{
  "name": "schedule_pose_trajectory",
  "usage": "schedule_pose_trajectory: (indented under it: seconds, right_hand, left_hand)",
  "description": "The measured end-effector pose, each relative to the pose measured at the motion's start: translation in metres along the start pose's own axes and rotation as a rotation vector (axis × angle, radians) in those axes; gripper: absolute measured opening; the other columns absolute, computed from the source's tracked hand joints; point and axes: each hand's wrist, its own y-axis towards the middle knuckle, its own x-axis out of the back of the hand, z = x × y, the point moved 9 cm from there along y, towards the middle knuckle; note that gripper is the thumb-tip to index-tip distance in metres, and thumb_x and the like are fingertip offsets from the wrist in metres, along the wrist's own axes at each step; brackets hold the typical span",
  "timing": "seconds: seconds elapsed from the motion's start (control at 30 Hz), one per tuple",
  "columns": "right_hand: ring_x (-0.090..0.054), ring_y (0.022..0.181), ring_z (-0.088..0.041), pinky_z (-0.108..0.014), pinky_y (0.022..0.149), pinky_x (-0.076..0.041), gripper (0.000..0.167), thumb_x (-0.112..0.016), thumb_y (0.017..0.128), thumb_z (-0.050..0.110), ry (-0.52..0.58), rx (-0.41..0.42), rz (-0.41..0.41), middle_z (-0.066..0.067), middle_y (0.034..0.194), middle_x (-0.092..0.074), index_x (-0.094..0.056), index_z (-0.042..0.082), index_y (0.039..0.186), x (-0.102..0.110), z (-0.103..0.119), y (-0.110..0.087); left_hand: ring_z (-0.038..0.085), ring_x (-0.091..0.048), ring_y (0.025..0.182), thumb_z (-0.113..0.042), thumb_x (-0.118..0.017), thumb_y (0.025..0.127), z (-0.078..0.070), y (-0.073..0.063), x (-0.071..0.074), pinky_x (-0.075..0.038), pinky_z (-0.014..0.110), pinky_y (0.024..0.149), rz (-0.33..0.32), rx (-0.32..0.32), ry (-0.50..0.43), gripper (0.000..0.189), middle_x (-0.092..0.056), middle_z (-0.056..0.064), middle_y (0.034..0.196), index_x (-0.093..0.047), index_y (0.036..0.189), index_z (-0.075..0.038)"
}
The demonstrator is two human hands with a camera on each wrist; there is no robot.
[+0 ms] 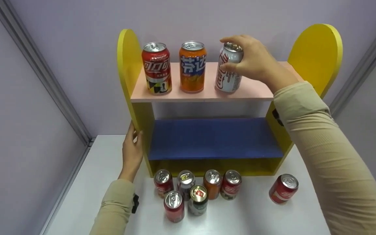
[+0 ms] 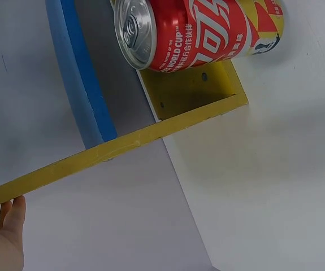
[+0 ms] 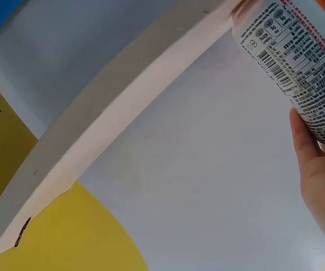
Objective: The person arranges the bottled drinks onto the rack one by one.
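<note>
Pinched by the right hand (image 1: pixel 252 60) near the front edge of the shelf (image 1: pixel 256 89), the white can (image 1: pixel 228 80) risked being tipped by uneven release.

Labels on my remote feed
Orange can (image 1: pixel 192 81): "芬达"; left of it, red can (image 1: pixel 157 68): "可口可"; right, white can (image 1: pixel 228 83): "Coca".

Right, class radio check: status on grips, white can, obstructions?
Right grip holds white can, upright at pink shelf. Left grip touches yellow side panel. Neighbouring orange can stands apart, nothing seen blocking.
</note>
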Motion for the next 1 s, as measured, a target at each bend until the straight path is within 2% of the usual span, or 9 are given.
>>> schedule_pose_trajectory:
  seconds: [0.23, 0.4, 0.5, 0.6, 0.7, 0.83, 1.0]
  right_hand:
    - [-0.047, 0.123, -0.035, -0.054, 0.103, -0.043, 0.066, -0.072, 0.09, 0.023, 0.023, -0.021, 0.024, -0.018, 0.14, -0.044, -0.044, 0.015, 0.149, -0.004, -0.001, 0.001]
    - [-0.045, 0.128, -0.036, -0.054, 0.108, -0.039, 0.072, -0.07, 0.091, 0.026, 0.033, -0.035, 0.048, -0.019, 0.148, -0.037, -0.036, 0.017, 0.154, -0.005, 0.0, 0.001]
    - [-0.041, 0.133, -0.036, -0.054, 0.111, -0.035, 0.074, -0.068, 0.093, 0.034, 0.036, -0.049, 0.047, -0.018, 0.152, -0.033, -0.032, 0.018, 0.156, -0.003, -0.001, 0.0]
    - [-0.039, 0.135, -0.036, -0.052, 0.112, -0.033, 0.072, -0.064, 0.095, 0.042, 0.022, -0.056, 0.01, -0.019, 0.152, -0.033, -0.033, 0.015, 0.155, 0.003, 0.0, -0.001]
    - [-0.042, 0.133, -0.036, -0.052, 0.11, -0.037, 0.069, -0.06, 0.096, 0.048, -0.045, -0.078, -0.036, -0.018, 0.151, -0.036, -0.038, 0.014, 0.152, 0.009, 0.003, -0.002]
    - [-0.05, 0.123, -0.035, -0.05, 0.104, -0.044, 0.066, -0.058, 0.095, 0.052, -0.201, -0.128, -0.088, -0.016, 0.143, -0.044, -0.047, 0.012, 0.146, 0.01, 0.014, -0.006]
    - [-0.049, 0.119, -0.037, -0.053, 0.098, -0.046, 0.066, -0.06, 0.094, 0.052, -0.355, -0.209, -0.072, -0.019, 0.133, -0.048, -0.05, 0.005, 0.14, 0.002, 0.025, -0.008]
  left_hand:
    - [0.036, -0.039, 0.138, -0.014, -0.045, 0.107, 0.002, 0.001, 0.0, -0.04, 0.043, 0.11, 0.005, 0.007, -0.006, 0.057, -0.033, 0.014, 0.157, -0.022, 0.159, -0.013]
    - [0.036, -0.04, 0.138, -0.014, -0.045, 0.106, 0.0, 0.002, 0.001, -0.04, 0.044, 0.11, 0.002, 0.011, 0.003, 0.057, -0.035, 0.014, 0.156, -0.022, 0.159, -0.016]
    - [0.035, -0.04, 0.138, -0.015, -0.045, 0.106, -0.001, 0.002, 0.0, -0.041, 0.045, 0.109, 0.008, 0.011, 0.008, 0.058, -0.037, 0.014, 0.154, -0.022, 0.159, -0.018]
    - [0.034, -0.04, 0.138, -0.015, -0.046, 0.106, -0.001, 0.002, -0.001, -0.041, 0.045, 0.109, 0.013, 0.009, 0.005, 0.058, -0.038, 0.014, 0.153, -0.022, 0.159, -0.02]
    - [0.035, -0.04, 0.138, -0.015, -0.045, 0.106, -0.001, 0.002, -0.001, -0.041, 0.045, 0.109, 0.014, 0.009, -0.006, 0.058, -0.037, 0.014, 0.154, -0.022, 0.159, -0.019]
    - [0.036, -0.039, 0.138, -0.014, -0.045, 0.107, -0.001, 0.001, 0.0, -0.04, 0.046, 0.11, 0.007, 0.013, -0.002, 0.058, -0.036, 0.015, 0.155, -0.022, 0.159, -0.018]
    - [0.037, -0.039, 0.138, -0.012, -0.045, 0.106, 0.0, -0.001, 0.001, -0.04, 0.046, 0.11, 0.001, 0.011, -0.003, 0.058, -0.036, 0.015, 0.155, -0.022, 0.159, -0.018]
